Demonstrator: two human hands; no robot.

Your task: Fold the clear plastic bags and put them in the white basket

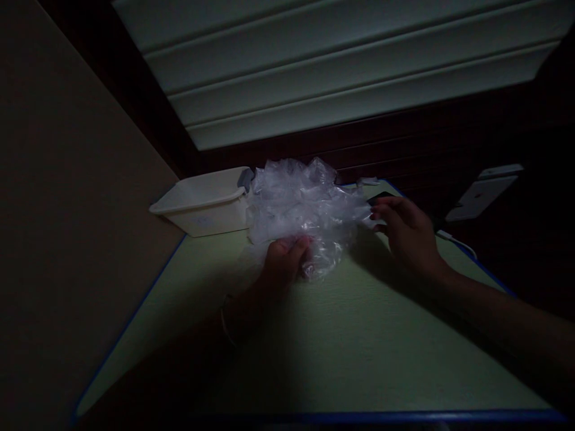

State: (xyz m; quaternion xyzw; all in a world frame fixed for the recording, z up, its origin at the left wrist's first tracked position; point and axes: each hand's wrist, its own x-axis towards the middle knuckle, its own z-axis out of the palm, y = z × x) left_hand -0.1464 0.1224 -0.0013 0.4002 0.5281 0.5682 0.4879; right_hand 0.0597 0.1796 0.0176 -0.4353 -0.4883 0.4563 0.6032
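Observation:
A crumpled heap of clear plastic bags (296, 200) lies toward the far side of the table. At its near edge, my left hand (281, 260) is closed on a piece of the plastic, with the thumb on top. My right hand (406, 230) pinches a stretched corner of the plastic at the heap's right side, and that spot is slightly blurred. In the dim light I cannot make out whether it is one bag or several that the two hands hold. Directly left of the heap stands a white plastic bin (215, 218) with a grey handle clip.
The pale green table (381, 347) has a blue edge. A dark object (381, 196) sits behind my right hand, near a white cable (456, 242). A white device (483, 196) is beyond the right edge. A wall (81, 197) borders the left, and a slatted shutter (336, 66) the back.

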